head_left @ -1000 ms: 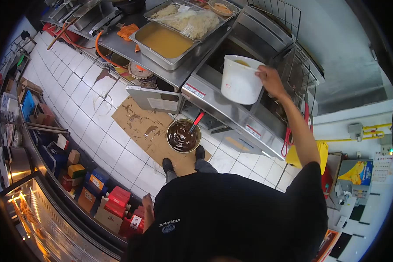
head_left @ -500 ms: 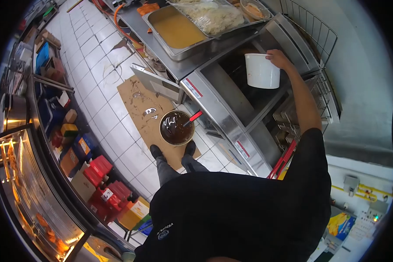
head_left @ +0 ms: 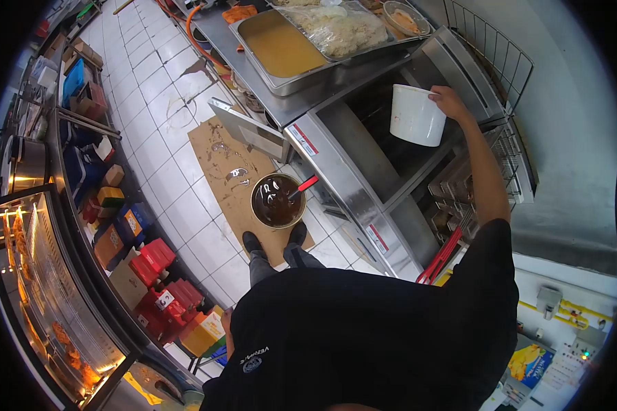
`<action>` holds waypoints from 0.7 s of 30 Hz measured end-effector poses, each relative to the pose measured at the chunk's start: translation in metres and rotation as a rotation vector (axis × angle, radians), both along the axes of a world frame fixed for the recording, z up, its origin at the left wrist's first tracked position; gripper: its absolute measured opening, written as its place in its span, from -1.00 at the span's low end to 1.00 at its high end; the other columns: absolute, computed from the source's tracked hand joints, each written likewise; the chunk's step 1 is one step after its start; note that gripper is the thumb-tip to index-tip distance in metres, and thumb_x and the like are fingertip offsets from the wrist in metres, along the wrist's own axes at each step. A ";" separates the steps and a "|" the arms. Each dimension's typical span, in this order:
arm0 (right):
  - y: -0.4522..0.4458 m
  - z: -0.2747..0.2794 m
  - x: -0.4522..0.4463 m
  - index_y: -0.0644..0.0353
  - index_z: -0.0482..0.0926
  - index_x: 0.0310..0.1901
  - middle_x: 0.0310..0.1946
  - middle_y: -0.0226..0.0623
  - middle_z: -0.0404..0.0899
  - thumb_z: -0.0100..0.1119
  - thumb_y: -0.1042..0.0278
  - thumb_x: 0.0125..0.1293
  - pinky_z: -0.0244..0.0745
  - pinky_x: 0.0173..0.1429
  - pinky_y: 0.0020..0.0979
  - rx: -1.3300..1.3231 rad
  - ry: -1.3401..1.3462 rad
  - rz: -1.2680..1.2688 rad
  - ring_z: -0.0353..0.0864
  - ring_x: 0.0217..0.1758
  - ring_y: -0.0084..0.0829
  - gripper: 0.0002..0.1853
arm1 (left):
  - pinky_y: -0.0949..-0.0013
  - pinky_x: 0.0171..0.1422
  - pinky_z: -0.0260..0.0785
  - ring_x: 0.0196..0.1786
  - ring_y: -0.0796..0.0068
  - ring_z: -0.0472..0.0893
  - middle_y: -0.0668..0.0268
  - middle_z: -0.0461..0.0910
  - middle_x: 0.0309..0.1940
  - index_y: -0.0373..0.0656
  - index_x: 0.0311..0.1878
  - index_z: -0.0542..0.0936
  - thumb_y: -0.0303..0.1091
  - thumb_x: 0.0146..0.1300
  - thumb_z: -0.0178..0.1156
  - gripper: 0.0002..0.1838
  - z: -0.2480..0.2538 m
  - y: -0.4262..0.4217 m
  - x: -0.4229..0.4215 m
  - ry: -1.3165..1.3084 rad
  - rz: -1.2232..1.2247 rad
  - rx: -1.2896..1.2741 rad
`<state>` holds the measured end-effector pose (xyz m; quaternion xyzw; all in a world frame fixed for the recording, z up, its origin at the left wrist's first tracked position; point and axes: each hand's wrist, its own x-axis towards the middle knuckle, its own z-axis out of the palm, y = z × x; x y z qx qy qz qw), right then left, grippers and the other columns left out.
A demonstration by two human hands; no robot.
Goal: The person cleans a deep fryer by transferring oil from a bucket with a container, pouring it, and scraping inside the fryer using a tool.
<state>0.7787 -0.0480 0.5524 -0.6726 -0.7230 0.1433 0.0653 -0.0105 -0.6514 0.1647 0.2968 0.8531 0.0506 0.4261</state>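
My right hand point(head_left: 447, 102) grips the rim of a white bucket point(head_left: 417, 116), held over the open wells of a steel fryer point(head_left: 343, 185). The bucket is slightly tilted and its contents are not visible. My left hand point(head_left: 227, 320) hangs low beside my body, partly hidden by the black shirt; its fingers are too small to read. On the floor in front of my feet stands a round pot point(head_left: 275, 199) of dark liquid, with a red-handled tool point(head_left: 308, 183) leaning in it.
A steel tray of yellowish liquid point(head_left: 281, 44) and a bagged pale food point(head_left: 343, 29) sit on the counter. Stained cardboard point(head_left: 219, 161) covers the floor tiles. A lit food display point(head_left: 55, 301) and red boxes point(head_left: 154, 259) are at the left. Wire baskets point(head_left: 511, 154) stand beyond the fryer.
The view has shifted. The white bucket in my right hand has moved farther over the fryer, away from its front edge. My left hand left view and shows again at my side.
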 end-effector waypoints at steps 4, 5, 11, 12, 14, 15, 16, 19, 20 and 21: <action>-0.017 0.012 0.004 0.33 0.48 -0.31 -0.42 0.06 0.48 0.13 0.35 0.27 0.36 -0.16 -0.19 0.022 -0.024 0.013 0.49 -0.33 -0.01 -0.81 | 0.13 -0.31 0.34 -0.53 0.31 0.52 0.06 0.51 -0.67 -0.38 -0.48 0.58 0.03 0.26 0.11 -0.46 -0.007 -0.003 -0.001 0.001 0.021 -0.018; -0.021 0.014 0.005 0.33 0.48 -0.31 -0.42 0.06 0.48 0.13 0.35 0.27 0.36 -0.16 -0.19 0.017 -0.029 0.019 0.49 -0.33 -0.01 -0.81 | 0.13 -0.33 0.34 -0.55 0.32 0.51 0.10 0.51 -0.69 -0.38 -0.52 0.56 0.03 0.26 0.12 -0.46 -0.008 -0.006 0.001 0.046 0.050 0.030; -0.025 0.012 0.014 0.32 0.45 -0.34 -0.51 -0.06 0.41 0.12 0.31 0.28 0.30 -0.26 -0.25 0.046 0.017 0.027 0.42 -0.40 -0.17 -0.79 | 0.16 -0.25 0.37 -0.44 0.33 0.55 0.11 0.58 -0.58 -0.36 -0.47 0.58 0.03 0.25 0.16 -0.48 0.005 -0.011 0.014 -0.184 0.123 -0.074; -0.020 0.009 0.018 0.32 0.45 -0.35 -0.52 -0.08 0.40 0.12 0.32 0.28 0.30 -0.27 -0.25 0.027 0.020 0.033 0.41 -0.42 -0.20 -0.79 | 0.16 -0.25 0.37 -0.43 0.33 0.56 0.12 0.59 -0.56 -0.35 -0.46 0.58 0.01 0.27 0.14 -0.50 0.015 -0.010 0.020 -0.118 0.140 -0.037; -0.005 0.005 0.024 0.32 0.45 -0.36 -0.54 -0.09 0.39 0.12 0.32 0.28 0.30 -0.28 -0.26 0.002 0.017 0.056 0.39 -0.44 -0.23 -0.79 | 0.12 -0.26 0.35 -0.42 0.30 0.56 0.07 0.58 -0.54 -0.32 -0.44 0.57 -0.02 0.29 0.10 -0.53 0.025 -0.016 0.031 -0.017 0.148 0.040; 0.004 0.004 0.026 0.32 0.47 -0.34 -0.51 -0.05 0.43 0.13 0.33 0.28 0.32 -0.26 -0.25 -0.029 -0.013 0.051 0.43 -0.42 -0.19 -0.80 | 0.12 -0.26 0.35 -0.42 0.30 0.56 0.07 0.58 -0.54 -0.32 -0.44 0.57 -0.02 0.29 0.10 -0.53 0.021 -0.025 0.031 -0.023 0.165 0.033; 0.014 0.003 0.028 0.33 0.50 -0.32 -0.48 -0.01 0.48 0.13 0.34 0.27 0.35 -0.24 -0.25 -0.058 -0.044 0.046 0.47 -0.40 -0.15 -0.81 | 0.11 -0.26 0.34 -0.43 0.26 0.56 0.03 0.56 -0.56 -0.32 -0.44 0.57 -0.03 0.28 0.11 -0.54 0.016 -0.035 0.029 0.060 0.039 0.050; 0.045 -0.010 0.045 0.32 0.53 -0.34 -0.52 -0.08 0.51 0.14 0.32 0.26 0.34 -0.28 -0.27 -0.097 -0.051 0.051 0.47 -0.44 -0.24 -0.80 | 0.09 -0.27 0.34 -0.44 0.22 0.56 -0.01 0.53 -0.57 -0.32 -0.45 0.56 -0.04 0.26 0.11 -0.55 0.026 -0.054 0.032 0.117 -0.018 0.042; 0.053 -0.014 0.051 0.32 0.53 -0.34 -0.52 -0.08 0.51 0.14 0.32 0.26 0.34 -0.28 -0.27 -0.102 -0.054 0.064 0.47 -0.44 -0.24 -0.80 | 0.09 -0.27 0.34 -0.44 0.21 0.56 -0.01 0.54 -0.57 -0.33 -0.45 0.56 -0.04 0.26 0.11 -0.55 0.033 -0.057 0.037 0.104 0.029 0.021; 0.061 -0.018 0.056 0.32 0.54 -0.34 -0.54 -0.11 0.51 0.14 0.32 0.26 0.34 -0.29 -0.28 -0.109 -0.047 0.052 0.46 -0.46 -0.29 -0.80 | 0.09 -0.26 0.35 -0.43 0.21 0.57 -0.01 0.54 -0.57 -0.33 -0.45 0.56 -0.03 0.26 0.12 -0.54 0.043 -0.059 0.042 0.095 0.062 0.003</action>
